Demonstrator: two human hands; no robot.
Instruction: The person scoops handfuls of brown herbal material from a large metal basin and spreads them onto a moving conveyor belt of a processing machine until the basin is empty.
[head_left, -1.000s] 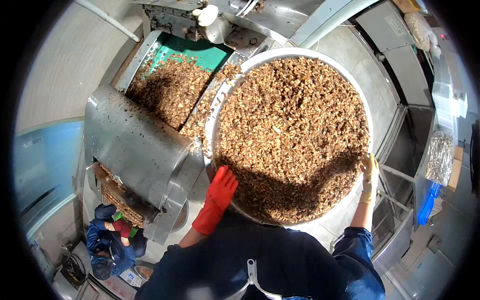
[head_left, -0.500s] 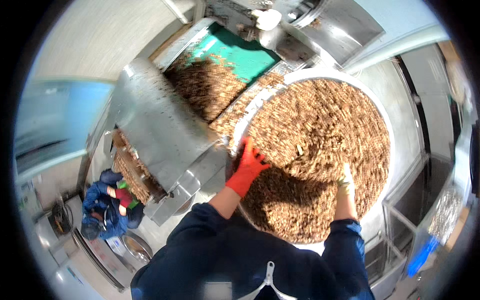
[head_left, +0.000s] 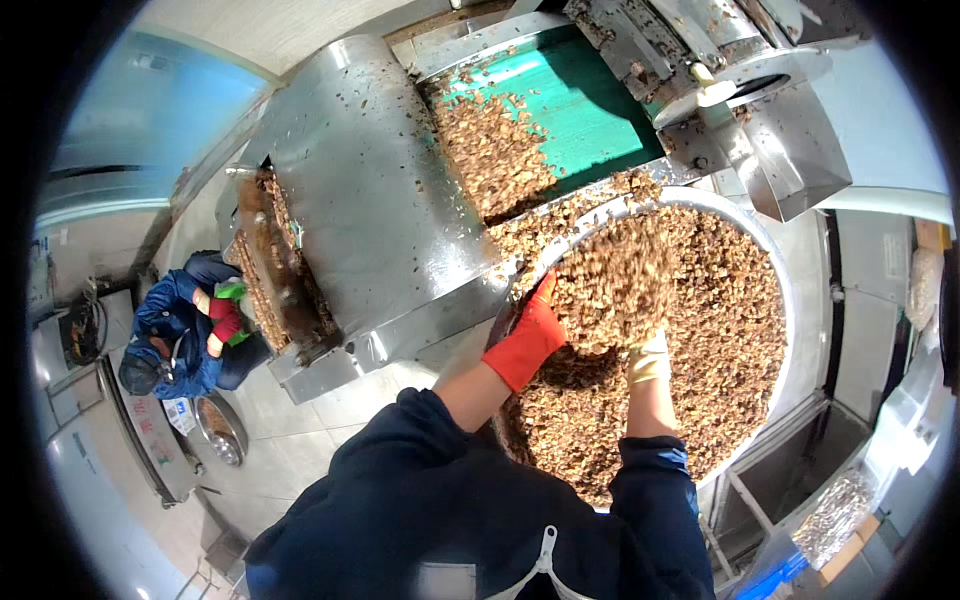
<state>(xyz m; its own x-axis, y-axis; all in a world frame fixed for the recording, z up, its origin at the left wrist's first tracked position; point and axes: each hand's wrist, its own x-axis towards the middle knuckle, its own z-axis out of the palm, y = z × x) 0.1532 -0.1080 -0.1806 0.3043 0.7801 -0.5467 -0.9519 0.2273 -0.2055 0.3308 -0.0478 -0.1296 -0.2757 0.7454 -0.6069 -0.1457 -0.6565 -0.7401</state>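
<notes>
A wide round tub (head_left: 783,290) with a pale rim is filled with tan and brown, walnut-like pieces (head_left: 720,350). Between my hands rises a motion-blurred heap of the same pieces (head_left: 612,285), over the tub's left part. My left hand (head_left: 527,340), in a red glove, cups the heap's left side beside the rim. On the near right side my right hand (head_left: 650,365), in a pale yellow glove, supports it with fingers partly buried. A dark hollow shows in the pieces below.
Left of the tub stands a metal machine with a curved cover (head_left: 380,190) and a green conveyor belt (head_left: 590,110) carrying more pieces. A metal chute (head_left: 790,150) juts out at the upper right. A co-worker in blue (head_left: 185,325) crouches at the machine's far left end, near a metal bowl (head_left: 222,430).
My hands have come closer together, and a heap of pieces is now lifted between them. My right hand has moved left toward the red-gloved one. The whole view has shifted.
</notes>
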